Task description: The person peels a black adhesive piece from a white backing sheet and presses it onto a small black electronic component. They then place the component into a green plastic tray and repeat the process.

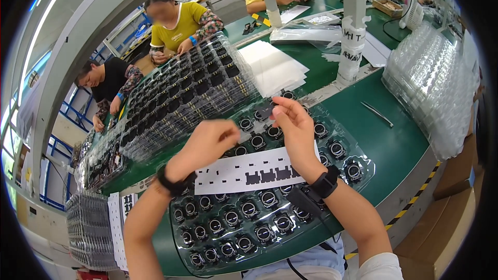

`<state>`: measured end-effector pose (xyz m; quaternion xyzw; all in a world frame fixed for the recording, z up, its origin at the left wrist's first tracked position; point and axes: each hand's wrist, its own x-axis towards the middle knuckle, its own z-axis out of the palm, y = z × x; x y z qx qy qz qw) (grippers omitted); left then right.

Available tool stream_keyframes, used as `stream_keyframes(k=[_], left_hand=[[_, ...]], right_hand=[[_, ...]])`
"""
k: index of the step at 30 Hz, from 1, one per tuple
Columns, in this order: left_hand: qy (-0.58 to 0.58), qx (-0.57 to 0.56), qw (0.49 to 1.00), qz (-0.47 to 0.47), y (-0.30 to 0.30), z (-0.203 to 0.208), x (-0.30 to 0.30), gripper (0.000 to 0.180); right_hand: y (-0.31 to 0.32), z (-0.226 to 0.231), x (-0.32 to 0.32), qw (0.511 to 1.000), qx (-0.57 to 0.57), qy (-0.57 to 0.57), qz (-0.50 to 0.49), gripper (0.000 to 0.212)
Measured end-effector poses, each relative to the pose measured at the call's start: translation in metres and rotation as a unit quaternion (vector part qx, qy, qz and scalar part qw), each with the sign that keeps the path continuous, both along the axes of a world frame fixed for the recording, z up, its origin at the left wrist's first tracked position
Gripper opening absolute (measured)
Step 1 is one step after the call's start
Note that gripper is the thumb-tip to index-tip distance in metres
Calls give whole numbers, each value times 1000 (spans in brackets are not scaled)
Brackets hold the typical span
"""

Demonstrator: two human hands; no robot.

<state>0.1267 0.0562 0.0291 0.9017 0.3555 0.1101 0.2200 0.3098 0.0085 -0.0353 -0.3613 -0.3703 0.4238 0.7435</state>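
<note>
My right hand [296, 129] pinches a flat black die-cut piece [265, 110] between thumb and fingers, above the far part of a clear plastic tray [365, 158]. My left hand [207, 142] hovers to its left with curled fingers, slightly blurred. Whatever it might hold is hidden. Rows of black parts with round silver-ringed centres [249, 209] fill the tray's pockets. Across the tray, under my hands, lies a white backing sheet [228, 175] bearing several black die-cut shapes [267, 176] toward its right side. My right forearm covers part of the sheet.
Stacked trays of black parts [181, 85] rise at the far left. Tweezers [377, 114] lie on the green table [353, 101] at right, beside bubble wrap [428, 83]. White sheets [272, 67] lie behind a post [351, 46]. Co-workers sit across. A cable [295, 270] hangs near me.
</note>
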Motion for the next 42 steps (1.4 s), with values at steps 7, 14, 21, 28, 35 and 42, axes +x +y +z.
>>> stream_keyframes(k=[7, 14, 21, 28, 35, 42], left_hand=[[139, 229, 963, -39, 54, -54, 26, 17], [83, 266, 957, -80, 56, -35, 26, 9], [-32, -101, 987, 124, 36, -23, 7, 21], [-187, -109, 971, 103, -6, -14, 8, 35], [-170, -52, 984, 27, -6, -24, 2, 48], [-150, -29, 988, 21, -9, -26, 4, 50]], right_hand=[[3, -11, -3, 999, -19, -13, 26, 13], [4, -13, -7, 994, 34, -97, -42, 8], [0, -8, -4, 988, 5, -152, -34, 10], [-7, -3, -8, 976, 11, -215, 19, 10], [-9, -5, -11, 965, 13, -257, 42, 9], [-10, -4, -10, 960, -5, -274, 58, 9]])
